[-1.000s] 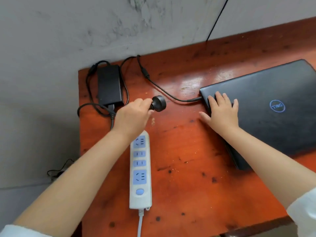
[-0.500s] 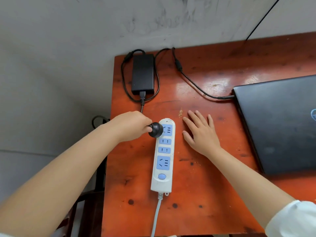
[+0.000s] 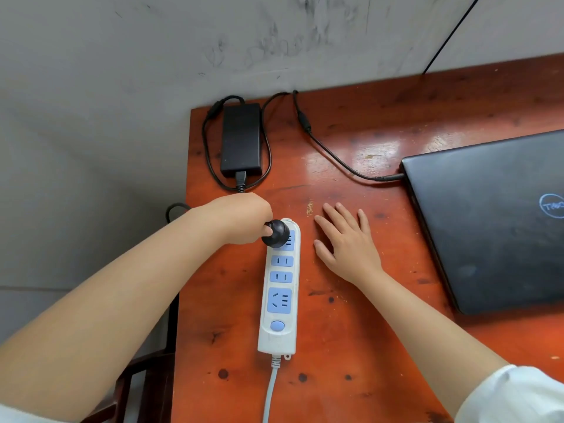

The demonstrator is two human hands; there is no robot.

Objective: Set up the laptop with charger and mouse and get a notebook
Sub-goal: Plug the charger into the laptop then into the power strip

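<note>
Head view: my left hand [image 3: 241,216] pinches the plug [image 3: 277,233] right over the strip's [image 3: 279,337] top socket; right hand [image 3: 345,242] lies flat.

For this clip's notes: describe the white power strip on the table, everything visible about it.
The power strip is a long white body, plastic by its look, with blue socket faces in a row and a round blue button near its close end. It lies flat on the red-brown wooden table, lengthwise toward the wall. A pale cord leaves its near end. At the far socket the left hand grips a round black plug against it; whether it is fully seated cannot be told. The right hand lies flat beside it, apart.
</note>
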